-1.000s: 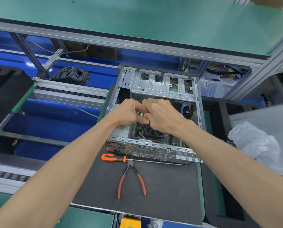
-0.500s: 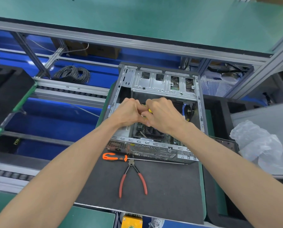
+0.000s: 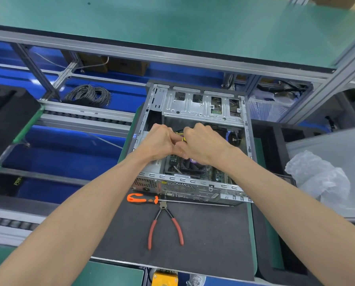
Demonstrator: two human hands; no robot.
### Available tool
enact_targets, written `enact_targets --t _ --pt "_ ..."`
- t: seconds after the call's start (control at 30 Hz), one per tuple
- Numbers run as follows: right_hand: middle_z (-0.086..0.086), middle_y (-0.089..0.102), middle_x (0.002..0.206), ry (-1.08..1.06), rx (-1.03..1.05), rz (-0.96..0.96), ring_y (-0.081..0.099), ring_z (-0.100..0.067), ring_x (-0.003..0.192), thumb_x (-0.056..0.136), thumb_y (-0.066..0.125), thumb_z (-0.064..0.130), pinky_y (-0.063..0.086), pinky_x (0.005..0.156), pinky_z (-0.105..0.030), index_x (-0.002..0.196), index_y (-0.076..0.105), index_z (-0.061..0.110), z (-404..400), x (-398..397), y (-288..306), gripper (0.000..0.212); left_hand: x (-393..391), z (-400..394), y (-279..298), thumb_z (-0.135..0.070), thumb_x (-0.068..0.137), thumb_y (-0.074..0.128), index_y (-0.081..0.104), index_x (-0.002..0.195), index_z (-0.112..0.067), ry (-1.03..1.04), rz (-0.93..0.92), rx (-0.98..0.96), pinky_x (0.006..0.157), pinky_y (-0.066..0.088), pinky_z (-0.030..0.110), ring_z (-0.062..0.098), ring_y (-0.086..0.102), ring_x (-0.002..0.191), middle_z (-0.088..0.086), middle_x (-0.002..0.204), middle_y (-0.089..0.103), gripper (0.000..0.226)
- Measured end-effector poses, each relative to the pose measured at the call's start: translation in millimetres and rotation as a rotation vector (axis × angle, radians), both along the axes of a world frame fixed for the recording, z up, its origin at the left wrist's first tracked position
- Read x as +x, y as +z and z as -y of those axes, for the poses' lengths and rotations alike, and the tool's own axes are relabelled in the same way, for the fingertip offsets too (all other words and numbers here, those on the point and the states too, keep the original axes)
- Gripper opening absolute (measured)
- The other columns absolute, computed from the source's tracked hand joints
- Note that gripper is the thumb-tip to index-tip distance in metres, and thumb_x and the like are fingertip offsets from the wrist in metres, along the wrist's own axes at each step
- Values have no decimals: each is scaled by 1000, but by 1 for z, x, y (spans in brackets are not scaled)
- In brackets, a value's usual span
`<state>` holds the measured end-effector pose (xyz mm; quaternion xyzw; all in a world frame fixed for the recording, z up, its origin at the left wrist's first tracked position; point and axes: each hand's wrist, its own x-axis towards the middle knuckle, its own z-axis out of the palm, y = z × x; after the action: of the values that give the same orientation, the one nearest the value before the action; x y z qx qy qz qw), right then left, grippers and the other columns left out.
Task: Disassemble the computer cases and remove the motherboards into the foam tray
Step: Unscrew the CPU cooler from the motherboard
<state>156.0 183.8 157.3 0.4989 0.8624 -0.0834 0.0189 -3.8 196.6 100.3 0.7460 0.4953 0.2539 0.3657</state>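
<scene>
Yellow wiring (image 3: pixel 180 135) is pinched between the curled fingers of the left hand (image 3: pixel 159 142) and right hand (image 3: pixel 203 144) inside the open computer case (image 3: pixel 201 109), above the motherboard (image 3: pixel 212 174). Pliers (image 3: pixel 165 223) and a screwdriver (image 3: pixel 141 198) are laid on the counter (image 3: pixel 213 244) just before the case.

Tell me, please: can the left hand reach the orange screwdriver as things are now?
Probably yes, once it lets go. The left hand is busy with the yellow cables inside the computer case. The orange screwdriver lies uncovered on the dark mat beside the case's near wall; only the pliers touch its shaft.
</scene>
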Motion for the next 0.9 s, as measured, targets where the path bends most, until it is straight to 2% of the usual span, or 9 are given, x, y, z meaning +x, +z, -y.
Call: enact_targets --t 0.1,0.17,0.27,0.37,0.53,0.63,0.7,0.77,0.9 --pt "-5 32 81 44 -13 79 42 -29 77 104 43 32 34 66 -39 96 57 9 1 -7 -8 28 0 1 1 -23 67 86 70 67 -58 8 -13 34 74 35 28 28 41 67 -7 49 53 38" --pt "-5 37 85 108 -5 111 45 -26 77 103 46 28 33 64 -36 104 63 8 1 -11 -10 27 -2 0 3 -24 65 83 68 63 -58 -11 -56 21 73 36 27 14 44 63 -18 52 57 38" --pt "-7 46 87 192 0 129 34 -20 66 102 48 28 29 60 -33 110 58 5 -1 -10 -5 27 -4 -3 5 -24 68 88 71 63 -46 -99 -114 -55 92 40 34 -1 59 72 -24 66 67 28" --pt "1 30 69 222 -41 103 25 -12 55 96 53 19 18 47 -27 115 51 0 -2 -4 0 27 -7 -3 7 -21 74 88 69 73 -49 -142 -129 -102 102 41 38 -2 62 88 -17 79 73 34" --pt "-4 40 67 187 -88 60 49 -26 58 92 51 20 31 47 -34 109 45 3 5 -11 -10 25 -7 -3 1 0 66 83 60 43 -44 -106 -183 -29 71 37 17 -4 52 60 -23 51 56 55" --pt "3 37 66 58 -38 55 48 -27 65 91 48 28 35 55 -32 88 41 15 2 -13 -8 15 -3 -1 1 4 63 71 70 51 -22 -69 -213 45 76 48 31 1 60 64 -19 56 61 28" --pt "2 44 67 -52 -108 154 51 -25 64 86 52 27 38 59 -33 77 43 17 -4 -19 -1 17 1 0 2 -15 61 74 77 64 -16 -69 -199 79 79 50 32 15 65 70 -9 63 69 4" --pt "-3 57 69 -114 -325 186 56 -21 63 80 62 20 41 58 -30 76 51 15 -12 -28 5 13 1 -1 1 -29 60 84 76 60 -22 -72 -185 84 81 48 31 20 66 72 -7 63 70 10" --pt "-4 58 75 -2 -373 196 58 -19 64 82 67 20 44 56 -29 87 54 14 -20 -35 8 16 -7 -3 1 -18 60 94 60 53 -47 -58 -147 14 72 42 12 -7 61 71 -25 64 64 45"
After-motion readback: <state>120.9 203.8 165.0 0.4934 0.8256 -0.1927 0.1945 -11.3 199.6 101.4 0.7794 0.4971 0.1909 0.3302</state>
